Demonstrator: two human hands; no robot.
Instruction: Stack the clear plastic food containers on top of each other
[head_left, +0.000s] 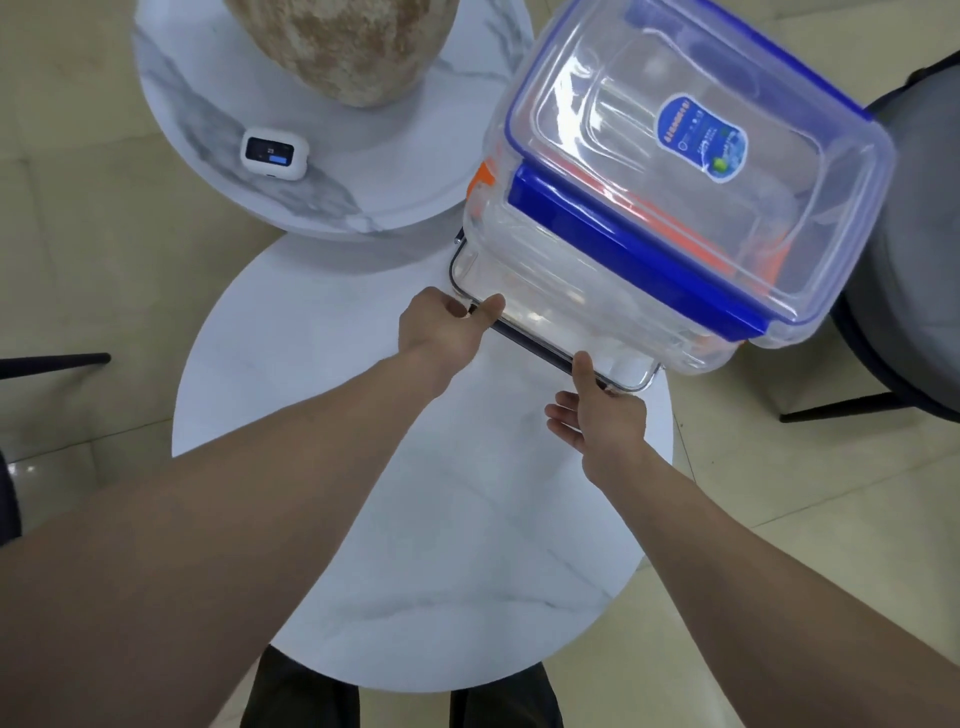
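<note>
A stack of clear plastic food containers rises at the right of the lower round table (363, 519). On top is a blue-trimmed container (675, 171) with a blue label on its lid. Under it sits an orange-trimmed container (480, 182), mostly hidden. At the bottom lies a dark-rimmed clear container (524, 306). My left hand (447, 327) pinches the near rim of that bottom container. My right hand (597, 410) touches the same rim near its right corner, thumb on the edge, fingers spread below.
A higher round marble table (208, 130) stands behind, carrying a large beige vase (353, 47) and a small white device (272, 153) with a screen. A grey chair (909, 260) sits at the right. A dark chair leg (52, 361) shows at the left.
</note>
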